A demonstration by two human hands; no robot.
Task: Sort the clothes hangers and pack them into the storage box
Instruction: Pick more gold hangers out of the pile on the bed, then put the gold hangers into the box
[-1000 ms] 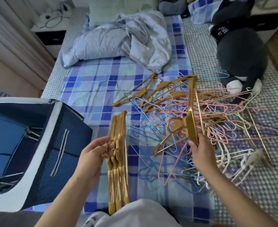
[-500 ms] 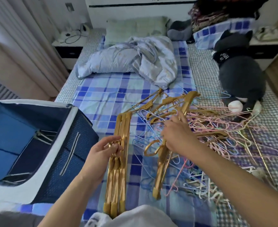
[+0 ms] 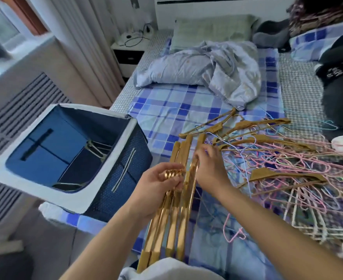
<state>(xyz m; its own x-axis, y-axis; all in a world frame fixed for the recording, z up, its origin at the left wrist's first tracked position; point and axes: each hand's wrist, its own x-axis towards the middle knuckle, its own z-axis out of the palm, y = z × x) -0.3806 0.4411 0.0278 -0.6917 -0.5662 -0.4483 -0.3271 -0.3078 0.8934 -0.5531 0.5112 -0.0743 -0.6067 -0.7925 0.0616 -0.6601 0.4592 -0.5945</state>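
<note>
A stack of gold hangers [image 3: 166,229] stands upright on the checked bed, its hooks gripped in my left hand [image 3: 156,190]. My right hand [image 3: 209,168] holds one more gold hanger [image 3: 188,190] against the right side of that stack. To the right lies a tangled heap of pink, blue and white wire hangers [image 3: 287,178] with several loose gold hangers [image 3: 267,140] among them. The dark blue storage box [image 3: 98,195] stands open at the left edge of the bed, a few pale hangers [image 3: 97,148] inside it.
A crumpled pale blue duvet [image 3: 207,69] lies at the head of the bed, with a green pillow [image 3: 213,29] behind it. A big dark plush toy [image 3: 340,93] sits at the right edge. A nightstand [image 3: 130,49] with cables and a radiator cover [image 3: 15,110] stand to the left.
My right hand has lifted a gold hanger out of the heap, carried it left and brought it against the stack in my left hand. The view has swung left.
</note>
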